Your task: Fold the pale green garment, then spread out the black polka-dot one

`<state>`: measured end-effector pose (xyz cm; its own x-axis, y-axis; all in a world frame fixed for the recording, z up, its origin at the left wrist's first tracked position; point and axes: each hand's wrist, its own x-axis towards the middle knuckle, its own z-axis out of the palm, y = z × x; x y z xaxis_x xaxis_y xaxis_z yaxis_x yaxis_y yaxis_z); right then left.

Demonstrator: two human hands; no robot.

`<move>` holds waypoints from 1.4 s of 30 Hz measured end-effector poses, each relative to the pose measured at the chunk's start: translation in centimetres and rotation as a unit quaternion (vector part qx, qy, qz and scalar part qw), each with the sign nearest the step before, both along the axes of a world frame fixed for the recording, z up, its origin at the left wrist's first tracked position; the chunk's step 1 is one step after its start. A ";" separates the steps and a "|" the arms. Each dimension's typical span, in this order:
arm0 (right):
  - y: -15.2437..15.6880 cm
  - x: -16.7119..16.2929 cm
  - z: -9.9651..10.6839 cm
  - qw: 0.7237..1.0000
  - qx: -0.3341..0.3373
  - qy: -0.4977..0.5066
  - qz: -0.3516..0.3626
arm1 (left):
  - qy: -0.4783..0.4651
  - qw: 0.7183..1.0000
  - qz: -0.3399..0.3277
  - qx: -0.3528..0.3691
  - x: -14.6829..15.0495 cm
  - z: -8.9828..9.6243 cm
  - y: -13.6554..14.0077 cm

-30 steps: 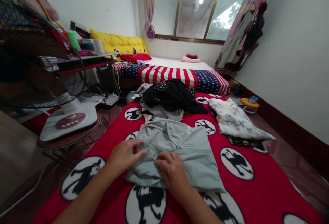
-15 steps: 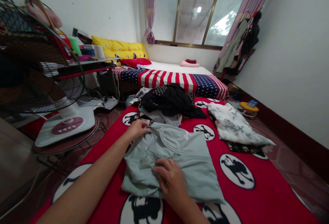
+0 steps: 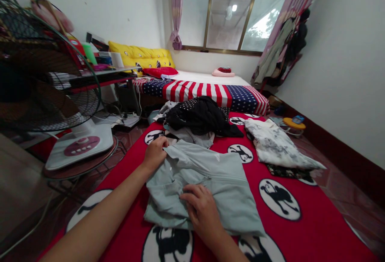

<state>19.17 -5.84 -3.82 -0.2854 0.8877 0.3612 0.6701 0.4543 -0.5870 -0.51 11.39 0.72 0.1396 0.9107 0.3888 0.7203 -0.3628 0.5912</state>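
A pale grey-green zip-up jacket (image 3: 222,198) lies partly folded, with some creases, on the red blanket in front of me. My left hand (image 3: 155,152) is closed on its far left corner, pinching the cloth and lifting that edge slightly. My right hand (image 3: 201,210) rests on the jacket's near middle, its fingers loosely bent and pressed on the fabric. Just beyond the jacket is a heap of black and grey clothes (image 3: 201,115). Off to the right sits a folded white garment with grey print (image 3: 273,143), on top of a dark patterned one (image 3: 285,171).
The red blanket (image 3: 319,222) has round black-and-white figures. A fan (image 3: 81,145) on a round stool stands at the left, near a cluttered desk (image 3: 120,70). Behind is a bed with a striped-and-starred cover (image 3: 195,91). A yellow stool (image 3: 294,124) is at the right.
My left hand has shifted slightly left, pulling the jacket's far left edge with it, so the collar area is now folded over. The right hand has stayed nearly in place.
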 end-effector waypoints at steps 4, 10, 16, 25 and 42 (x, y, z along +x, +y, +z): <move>0.0 0.1 -0.1 1.000 0.006 0.001 0.005 | -0.053 0.997 0.012 -0.051 -0.9 -1.5 1.2; 0.0 0.1 0.1 1.000 0.013 0.006 0.006 | -0.123 0.986 0.006 -0.111 -1.9 -2.2 2.0; -0.1 0.0 0.4 1.000 0.006 -0.001 0.002 | -0.146 0.986 -0.037 -0.074 0.4 2.1 -1.3; -0.3 -0.4 -0.1 1.000 -0.002 -0.013 -0.017 | 0.016 0.976 -0.215 -0.018 10.0 2.0 -7.1; 3.9 9.4 0.1 0.934 -0.006 -0.191 -0.302 | 0.064 0.986 -0.144 -0.048 11.7 -2.9 -1.8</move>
